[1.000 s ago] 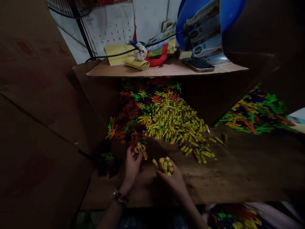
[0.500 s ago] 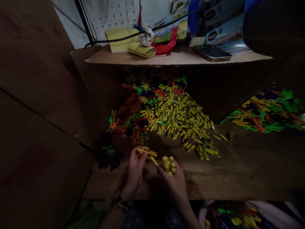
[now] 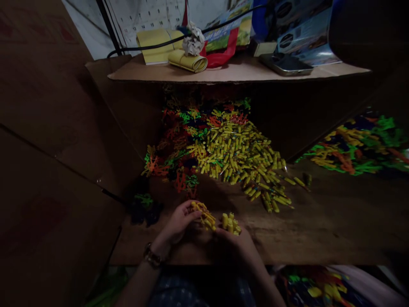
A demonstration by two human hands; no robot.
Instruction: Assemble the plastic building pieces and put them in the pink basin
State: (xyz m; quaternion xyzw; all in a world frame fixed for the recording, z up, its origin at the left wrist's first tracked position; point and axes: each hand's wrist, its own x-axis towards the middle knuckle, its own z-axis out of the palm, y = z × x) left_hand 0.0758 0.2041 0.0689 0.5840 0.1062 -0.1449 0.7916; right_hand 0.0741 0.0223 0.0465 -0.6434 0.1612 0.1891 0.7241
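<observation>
My left hand point(image 3: 181, 221) is closed around a few orange-yellow plastic figures point(image 3: 204, 216), thumb on top. Close beside it, my right hand point(image 3: 234, 236) grips a bundle of short yellow tubes point(image 3: 230, 223), their ends pointing up. The fingertips of the right hand reach to the lower end of the figures; whether they pinch anything there is too dark to tell. Beyond both hands, a heap of yellow tubes point(image 3: 243, 153) spreads out of the cardboard box onto the wooden table point(image 3: 306, 230).
Orange, green and dark plastic figures point(image 3: 180, 181) lie left of the heap, with more figures point(image 3: 354, 149) at right. A cardboard shelf point(image 3: 236, 76) above bears a phone point(image 3: 286, 64) and rolled yellow paper point(image 3: 188, 61). A tall carton point(image 3: 47, 170) stands at left. Below the table edge is a filled bag point(image 3: 322, 290).
My left hand has turned, and the figures now slant down toward the right hand. The single tube that showed between the hands is no longer visible. The view has shifted slightly.
</observation>
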